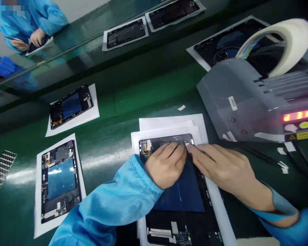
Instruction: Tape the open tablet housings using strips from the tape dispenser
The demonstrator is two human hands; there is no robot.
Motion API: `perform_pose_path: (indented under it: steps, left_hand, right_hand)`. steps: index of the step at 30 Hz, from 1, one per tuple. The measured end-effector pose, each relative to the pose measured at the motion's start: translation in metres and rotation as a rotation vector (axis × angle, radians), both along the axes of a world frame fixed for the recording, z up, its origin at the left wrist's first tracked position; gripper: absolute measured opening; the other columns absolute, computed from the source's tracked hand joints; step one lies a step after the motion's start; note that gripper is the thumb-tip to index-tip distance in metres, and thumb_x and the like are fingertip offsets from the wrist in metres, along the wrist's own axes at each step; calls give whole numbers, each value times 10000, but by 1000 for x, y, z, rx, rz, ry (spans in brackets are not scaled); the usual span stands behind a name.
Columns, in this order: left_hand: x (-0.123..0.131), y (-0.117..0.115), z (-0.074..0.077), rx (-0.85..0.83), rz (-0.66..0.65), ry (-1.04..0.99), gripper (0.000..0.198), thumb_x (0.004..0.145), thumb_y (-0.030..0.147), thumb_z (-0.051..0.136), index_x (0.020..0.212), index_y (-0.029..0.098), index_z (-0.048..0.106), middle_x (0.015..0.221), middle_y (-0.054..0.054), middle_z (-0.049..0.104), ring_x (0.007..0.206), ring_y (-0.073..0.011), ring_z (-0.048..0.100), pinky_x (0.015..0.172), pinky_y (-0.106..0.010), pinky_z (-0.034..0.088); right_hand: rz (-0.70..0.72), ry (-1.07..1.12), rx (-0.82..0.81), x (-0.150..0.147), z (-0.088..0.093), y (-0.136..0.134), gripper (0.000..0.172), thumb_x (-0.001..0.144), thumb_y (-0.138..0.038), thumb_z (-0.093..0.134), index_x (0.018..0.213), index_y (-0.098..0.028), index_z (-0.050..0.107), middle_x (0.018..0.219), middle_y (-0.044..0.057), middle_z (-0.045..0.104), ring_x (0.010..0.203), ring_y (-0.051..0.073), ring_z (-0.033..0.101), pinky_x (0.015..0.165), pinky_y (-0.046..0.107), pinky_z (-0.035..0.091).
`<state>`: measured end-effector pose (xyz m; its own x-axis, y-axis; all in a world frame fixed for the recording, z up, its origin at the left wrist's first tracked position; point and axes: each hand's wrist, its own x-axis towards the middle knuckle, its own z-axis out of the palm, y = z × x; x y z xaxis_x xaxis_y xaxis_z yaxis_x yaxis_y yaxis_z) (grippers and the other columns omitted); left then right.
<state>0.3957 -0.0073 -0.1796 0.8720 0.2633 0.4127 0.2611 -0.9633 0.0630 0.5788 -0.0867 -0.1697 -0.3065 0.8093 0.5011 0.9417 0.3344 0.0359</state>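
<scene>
An opened tablet (179,191) lies on white paper in front of me, its dark inside and blue battery facing up. My left hand (166,164) rests over the tablet's upper part, fingers curled together and pressing down, with whatever lies under the fingertips hidden. At the tablet's upper right edge, my right hand (220,164) pinches thumb and finger together. A small piece of white tape (187,145) shows at those fingertips, close to the left fingers. White strips and a small circuit board appear at the tablet's lower end.
A grey tape dispenser (236,89) with a lit red display stands at right, a tape roll (295,44) on it. Tweezers (264,155) lie below it. More opened tablets (60,181) sit on paper at left and behind. Another person (38,20) works across the bench.
</scene>
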Motion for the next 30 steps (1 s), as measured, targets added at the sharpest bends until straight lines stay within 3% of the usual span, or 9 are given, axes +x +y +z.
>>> perform_pose_path:
  steps: [7,17,21,24,26,28,30]
  left_hand:
    - [2,-3,-3,4,19,-16,245,942,137,523,1127,54,660,1149,-112,686,1100,-223,626,975,-363,534]
    - [8,-5,-7,-6,35,-37,216,938,156,544,1078,75,686,1144,-82,704,1076,-215,636,989,-341,538]
    - [-2,-6,-10,-74,34,-32,243,934,197,557,1116,88,674,1192,-88,686,1128,-225,619,1017,-357,527]
    - [-41,0,-6,-218,175,-14,272,923,291,589,1137,144,671,1179,-108,680,1132,-252,615,988,-420,538]
    - [-76,7,3,-320,391,-31,234,900,319,621,1065,168,690,1078,-113,698,1019,-245,653,900,-415,569]
    - [-103,14,13,-445,583,-41,210,895,340,614,973,165,699,932,-86,706,825,-198,671,752,-331,583]
    - [-116,20,20,-569,659,-10,226,896,355,583,879,163,702,790,-45,695,644,-144,636,603,-245,542]
  right_hand:
    - [40,-36,-42,-1,7,-2,118,877,-90,586,916,-114,694,815,61,664,681,162,551,663,307,439]
    - [-4,-103,-194,-5,6,-12,203,870,-75,531,1010,-102,676,888,75,646,757,204,551,690,350,423]
    - [-8,-123,-186,-9,5,-18,238,897,-164,538,1081,-67,653,947,101,653,819,232,557,727,370,430]
    - [-49,-69,-157,-9,0,-20,319,915,-187,506,1186,-56,609,1062,123,654,852,222,556,737,348,435]
    - [-81,-76,-166,-8,-3,-20,349,904,-196,503,1218,-79,601,1088,116,654,816,209,547,712,341,426]
    - [-97,-111,-184,-8,-3,-19,376,890,-219,512,1235,-98,601,1080,102,657,773,206,535,681,349,410]
    - [-99,-145,-197,-8,-2,-18,398,884,-234,521,1251,-100,600,1063,91,658,754,208,529,671,359,399]
